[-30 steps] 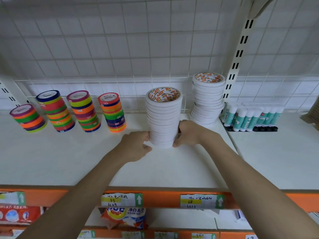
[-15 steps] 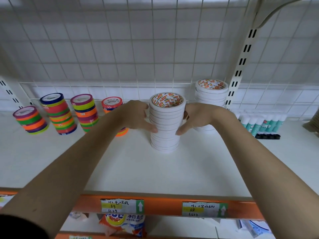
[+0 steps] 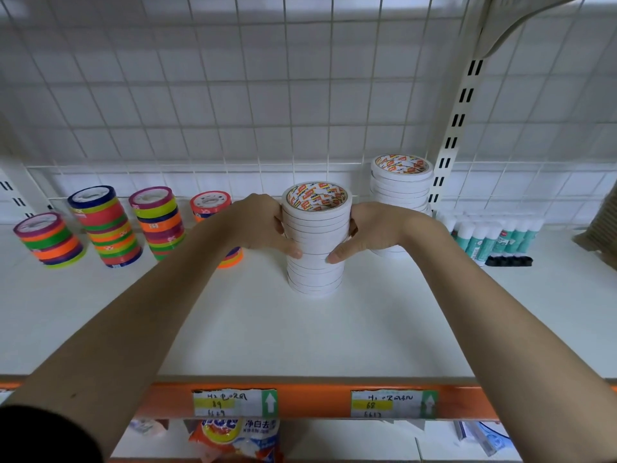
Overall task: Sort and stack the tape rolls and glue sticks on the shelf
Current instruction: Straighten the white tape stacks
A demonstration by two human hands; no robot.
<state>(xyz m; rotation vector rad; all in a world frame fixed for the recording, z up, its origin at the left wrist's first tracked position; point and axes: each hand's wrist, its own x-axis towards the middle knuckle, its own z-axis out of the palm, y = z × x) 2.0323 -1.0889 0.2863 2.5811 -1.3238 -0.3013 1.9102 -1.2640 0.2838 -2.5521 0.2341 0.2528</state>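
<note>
- My left hand [image 3: 258, 225] and right hand [image 3: 370, 230] clasp the upper half of a stack of white tape rolls [image 3: 315, 238], fingers curled round it from either side.
- The stack stands upright on the white shelf [image 3: 267, 329].
- A second white stack [image 3: 402, 188] stands behind it on the right, and the glue sticks [image 3: 490, 237] lie further right.
- Coloured tape stacks [image 3: 107, 225] stand on the left.

Matt white shelf [image 3: 233, 329], glossy coloured tape rolls [image 3: 108, 228], paper-white stack [image 3: 315, 262].
</note>
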